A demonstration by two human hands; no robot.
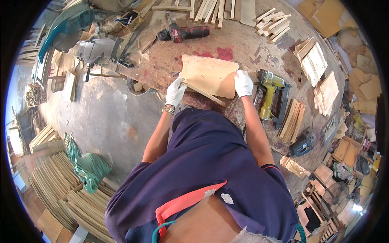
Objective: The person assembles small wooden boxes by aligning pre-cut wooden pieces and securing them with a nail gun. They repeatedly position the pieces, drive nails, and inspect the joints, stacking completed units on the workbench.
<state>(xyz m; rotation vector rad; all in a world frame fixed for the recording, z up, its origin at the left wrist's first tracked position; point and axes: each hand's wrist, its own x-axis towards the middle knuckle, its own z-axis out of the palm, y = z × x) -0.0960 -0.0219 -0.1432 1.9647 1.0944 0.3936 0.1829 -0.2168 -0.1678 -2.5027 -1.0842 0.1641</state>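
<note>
Left hand (pixel 175 92), right hand (pixel 244 84) holding board (pixel 208 73), fingers (pixel 238 75) seemingly partly hidden

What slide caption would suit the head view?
Gloved left hand and gloved right hand hold a wooden panel near a nail gun.

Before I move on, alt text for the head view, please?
The gloved left hand and right hand hold a thin wooden panel by opposite sides at a workbench. A yellow nail gun lies right of the panel, a red cordless drill beyond it.
</note>
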